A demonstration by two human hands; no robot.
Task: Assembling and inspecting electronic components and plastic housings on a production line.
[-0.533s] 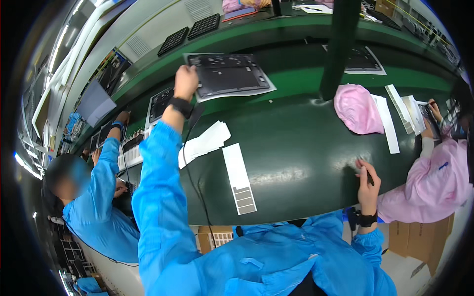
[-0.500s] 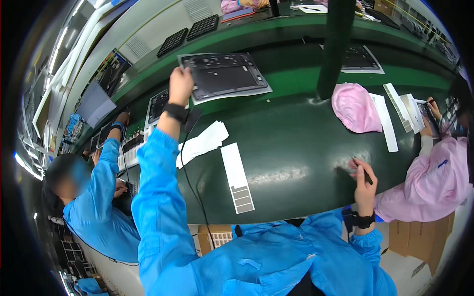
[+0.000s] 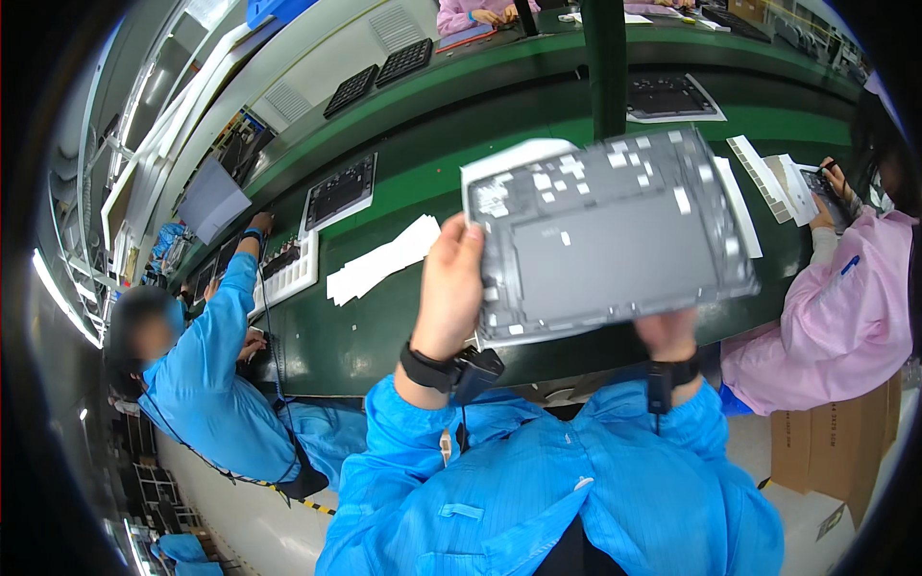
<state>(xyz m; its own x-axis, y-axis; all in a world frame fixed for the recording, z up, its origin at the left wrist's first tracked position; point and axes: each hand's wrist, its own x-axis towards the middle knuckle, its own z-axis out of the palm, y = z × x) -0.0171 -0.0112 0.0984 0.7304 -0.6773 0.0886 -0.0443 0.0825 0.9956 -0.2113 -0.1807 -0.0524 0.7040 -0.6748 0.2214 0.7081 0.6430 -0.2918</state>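
A flat, dark grey device housing (image 3: pixel 615 254) with several small white patches is raised above the bench in front of me. It looks like a tablet or laptop shell. My left hand (image 3: pixel 453 274) is closed on its left edge, thumb on the upper face. Behind its top edge a white sheet (image 3: pixel 509 154) shows. At the lower right edge of the housing is my right hand (image 3: pixel 667 334), smeared by motion. Its fingers are hidden under the housing, so whether it grips anything does not show.
A fan of white paper strips (image 3: pixel 384 259) lies left on the green bench (image 3: pixel 384 360). Another housing (image 3: pixel 338 195) lies at the far left, one more (image 3: pixel 672 98) beyond the dark post (image 3: pixel 607 67). Co-workers sit on both sides; a white tray (image 3: pixel 293 278) is near the left one.
My left hand has brought the housing from the far side of the bench toward me. My right hand, which held a thin dark tool, has moved left to the housing's lower edge.
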